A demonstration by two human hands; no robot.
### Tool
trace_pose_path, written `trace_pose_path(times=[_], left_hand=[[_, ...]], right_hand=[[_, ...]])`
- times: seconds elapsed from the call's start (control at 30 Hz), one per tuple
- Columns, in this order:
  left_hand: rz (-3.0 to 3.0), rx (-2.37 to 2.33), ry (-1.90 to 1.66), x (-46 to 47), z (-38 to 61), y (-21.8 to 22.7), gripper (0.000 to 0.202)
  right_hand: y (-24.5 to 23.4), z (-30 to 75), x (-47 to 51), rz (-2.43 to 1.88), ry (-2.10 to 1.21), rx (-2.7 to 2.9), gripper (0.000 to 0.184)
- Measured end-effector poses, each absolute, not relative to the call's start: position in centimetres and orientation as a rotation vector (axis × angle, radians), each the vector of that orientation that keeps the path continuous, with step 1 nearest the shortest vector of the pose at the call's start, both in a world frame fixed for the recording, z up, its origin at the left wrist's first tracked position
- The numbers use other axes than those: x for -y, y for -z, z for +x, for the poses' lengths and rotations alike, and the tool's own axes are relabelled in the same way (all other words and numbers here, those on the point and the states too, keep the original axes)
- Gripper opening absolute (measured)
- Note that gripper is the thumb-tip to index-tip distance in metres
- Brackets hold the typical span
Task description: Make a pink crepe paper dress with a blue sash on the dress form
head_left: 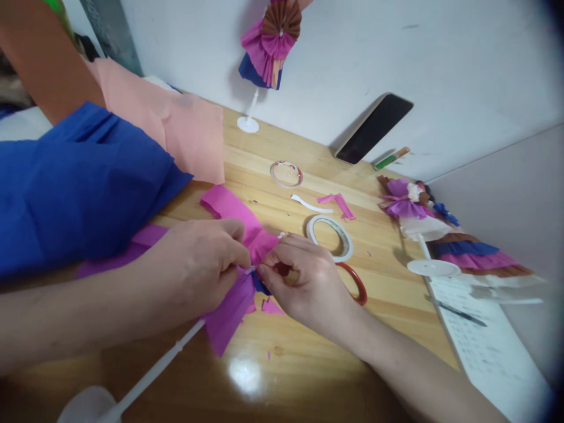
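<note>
My left hand [198, 264] and my right hand [304, 282] meet over the wooden table [308, 364], both pinching gathered pink crepe paper [238, 294] that sits on a white doll stand [145, 376]. A bit of blue paper shows under my right fingers. The stand's rod runs down to its round base at the lower left. A flat strip of the same pink paper [229, 208] trails away behind my hands.
Blue [79, 188] and peach [176, 129] crepe sheets lie at the left. Tape rolls [330, 235], a clear ring [286, 173], red-handled scissors [355, 282], paper scraps, a phone [374, 126] against the wall, two dressed paper dolls [268, 41] [440, 235], and a printed sheet with pen [476, 341].
</note>
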State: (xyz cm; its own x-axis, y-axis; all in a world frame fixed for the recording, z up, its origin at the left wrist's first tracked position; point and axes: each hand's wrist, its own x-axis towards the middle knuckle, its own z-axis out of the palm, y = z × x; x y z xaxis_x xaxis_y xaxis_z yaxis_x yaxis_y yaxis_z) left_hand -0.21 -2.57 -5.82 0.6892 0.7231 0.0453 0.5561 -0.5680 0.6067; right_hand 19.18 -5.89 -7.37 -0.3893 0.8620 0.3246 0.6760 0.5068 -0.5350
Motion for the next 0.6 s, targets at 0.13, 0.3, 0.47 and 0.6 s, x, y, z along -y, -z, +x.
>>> trace_pose_path(times=[0.13,0.3,0.47,0.6], left_hand=[[2.435,-0.887,-0.399,2.79,-0.37,6.37,0.032],[2.516,-0.868,-0.429,2.90,-0.39,6.81,0.030],[2.510,-0.889,-0.327,2.61,-0.24,6.70,0.025],[2.490,-0.899,-0.249,2.52,-0.07,6.06,0.023]], right_hand=[[7.42,19.14,5.91,-1.254,-0.388,2.177,0.023],[7.33,19.12,5.98,-1.267,-0.365,2.172,0.022],[7.55,19.16,6.04,-1.285,-0.345,2.187,0.022],[7.66,19.14,6.04,-1.290,-0.332,2.207,0.021]])
